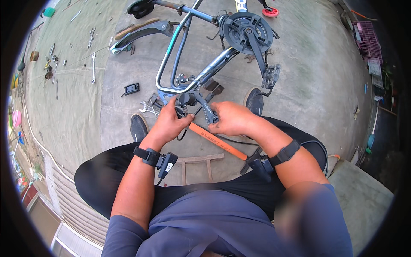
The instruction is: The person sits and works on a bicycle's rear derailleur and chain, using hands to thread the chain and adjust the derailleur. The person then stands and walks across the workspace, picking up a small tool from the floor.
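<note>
A blue bicycle frame [162, 75] with a black crankset [248, 32] lies before me. At its rear dropout, my left hand [173, 122] is closed on the black rear derailleur [186, 99], thumb and fingers around its body and cable area. My right hand [229, 118] is closed on the derailleur's long cage [209, 109], just to the right. An orange-handled tool [218, 141] lies below my hands, beside black cable. Silver wrenches [145, 109] lie left of the dropout, and a small black part [131, 89] sits farther left.
My two shoes [138, 126] flank the work. Several wrenches [93, 68] and small parts are scattered on a pale green mat [81, 115] at left. A curved mudguard-like part [141, 32] lies beyond the frame, a wooden piece [197, 159] beneath my arms, and pink wire racks [364, 36] at far right.
</note>
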{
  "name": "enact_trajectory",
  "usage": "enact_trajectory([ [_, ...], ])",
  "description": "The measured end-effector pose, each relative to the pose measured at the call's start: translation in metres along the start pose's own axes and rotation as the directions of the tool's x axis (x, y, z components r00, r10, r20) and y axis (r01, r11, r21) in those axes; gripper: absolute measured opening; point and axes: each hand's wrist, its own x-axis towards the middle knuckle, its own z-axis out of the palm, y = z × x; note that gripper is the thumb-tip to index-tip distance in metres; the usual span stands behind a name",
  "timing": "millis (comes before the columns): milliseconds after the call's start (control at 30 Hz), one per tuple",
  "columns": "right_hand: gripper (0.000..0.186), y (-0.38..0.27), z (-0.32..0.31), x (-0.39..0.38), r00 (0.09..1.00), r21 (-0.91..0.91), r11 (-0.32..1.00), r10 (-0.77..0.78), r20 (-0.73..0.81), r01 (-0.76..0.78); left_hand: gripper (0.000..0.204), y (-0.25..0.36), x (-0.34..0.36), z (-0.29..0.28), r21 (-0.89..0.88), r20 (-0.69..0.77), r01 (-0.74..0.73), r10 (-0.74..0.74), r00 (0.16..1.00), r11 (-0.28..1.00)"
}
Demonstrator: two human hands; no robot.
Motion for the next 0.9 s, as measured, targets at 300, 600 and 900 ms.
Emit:
enact_trajectory([
  [300, 0.039, 0.009, -0.019, -0.005, 0.999, -0.240, 0.970, -0.029, 0.015, 0.032, 0.071, 0.022, 0.000, -0.018, 0.292, 0.170, 0.006, -0.058, 0.984, 0.956],
  [600, 0.041, 0.011, -0.017, -0.003, 0.999, -0.278, 0.959, -0.041, 0.031, 0.048, 0.068, 0.010, 0.002, -0.018, 0.325, 0.152, -0.182, 0.139, 0.979, 0.928],
  [900, 0.048, 0.004, -0.019, -0.002, 0.996, -0.353, 0.936, 0.031, 0.085, 0.001, 0.068, 0.007, 0.002, -0.015, 0.337, 0.139, -0.196, 0.157, 0.978, 0.921],
])
